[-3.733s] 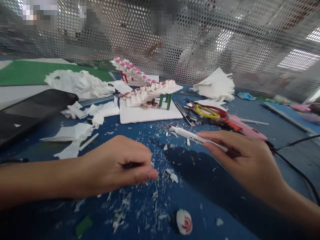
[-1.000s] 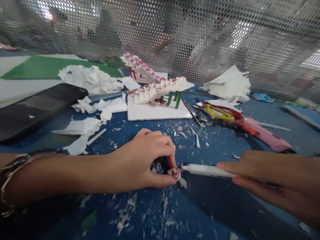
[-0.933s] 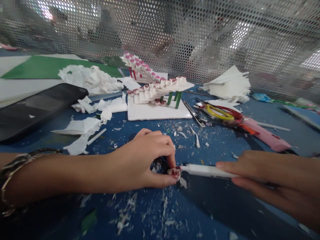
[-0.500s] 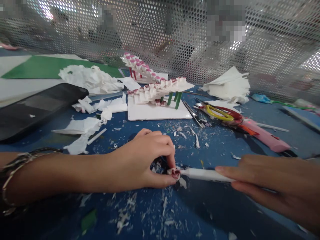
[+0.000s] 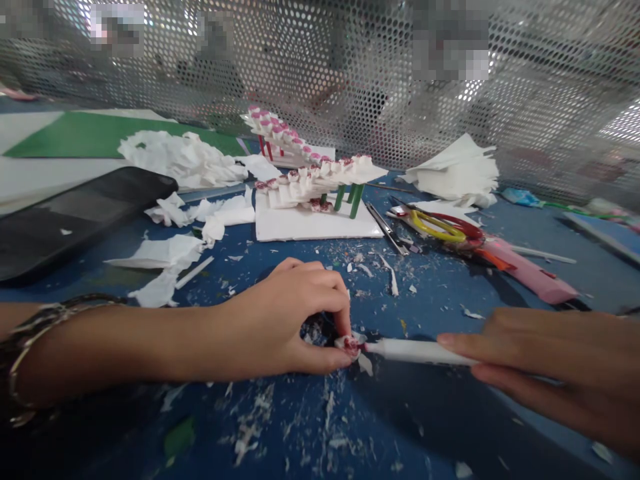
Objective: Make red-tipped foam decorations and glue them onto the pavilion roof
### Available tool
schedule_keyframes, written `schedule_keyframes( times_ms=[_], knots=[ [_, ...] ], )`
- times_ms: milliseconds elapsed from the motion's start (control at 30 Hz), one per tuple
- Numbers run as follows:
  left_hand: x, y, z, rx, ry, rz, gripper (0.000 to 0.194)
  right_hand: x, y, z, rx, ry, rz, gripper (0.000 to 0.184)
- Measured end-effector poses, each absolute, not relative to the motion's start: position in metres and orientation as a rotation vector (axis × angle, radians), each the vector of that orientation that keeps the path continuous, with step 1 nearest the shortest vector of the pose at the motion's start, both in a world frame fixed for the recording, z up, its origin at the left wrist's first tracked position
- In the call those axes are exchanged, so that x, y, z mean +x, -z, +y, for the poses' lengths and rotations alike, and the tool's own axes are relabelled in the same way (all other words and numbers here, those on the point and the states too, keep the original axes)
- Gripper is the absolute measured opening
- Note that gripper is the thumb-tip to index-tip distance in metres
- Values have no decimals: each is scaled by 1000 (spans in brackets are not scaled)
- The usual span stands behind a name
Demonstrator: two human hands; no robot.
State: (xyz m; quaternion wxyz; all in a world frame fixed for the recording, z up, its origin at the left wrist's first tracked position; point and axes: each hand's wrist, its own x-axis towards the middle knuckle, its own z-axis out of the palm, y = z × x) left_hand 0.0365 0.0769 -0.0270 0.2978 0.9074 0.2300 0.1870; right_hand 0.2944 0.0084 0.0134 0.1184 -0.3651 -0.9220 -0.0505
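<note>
My left hand (image 5: 305,317) pinches a small white paper piece with dark red colouring (image 5: 351,345) between thumb and forefinger, low over the blue table. From the right, my right hand (image 5: 545,373) grips a white marker (image 5: 423,351), its reddish tip at the edge of the coloured piece. Behind my hands stands a white stair-like model (image 5: 320,179) with red-tipped pieces along its top, propped on green posts above a white base board (image 5: 300,228). A second such model with pink tips (image 5: 280,130) stands farther back on red posts.
A black phone (image 5: 85,217) and crumpled tissue (image 5: 180,160) lie at left. A utility knife (image 5: 387,229), yellow-and-red-handled scissors (image 5: 440,227) and a pink tool (image 5: 535,270) lie at right, near a tissue stack (image 5: 455,170). Paper scraps litter the blue table; a perforated metal screen (image 5: 320,67) rises behind.
My right hand and the marker have shifted slightly right, and more red shows on the small paper piece. My left hand stays nearly still.
</note>
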Motion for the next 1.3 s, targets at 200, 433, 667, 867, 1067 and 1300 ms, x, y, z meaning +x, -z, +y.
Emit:
schedule_keyframes(
  times_ms=[200,433,667,867,1067,1300],
  knots=[
    [36,26,78,2407,-486,613,8,295,-14,9,-1079,127,-2707,30],
    [37,27,78,2408,-492,605,8,295,-15,9,-1102,109,-2692,29],
    [37,28,78,2416,-504,606,8,297,-16,7,-1116,84,-2692,29],
    [38,27,78,2407,-493,606,7,295,-15,6,-1088,84,-2693,28],
    [37,26,77,2404,-495,611,7,295,-15,8,-1056,106,-2707,29],
    [37,27,77,2410,-499,616,8,291,-13,8,-1076,155,-2673,29]
  ],
)
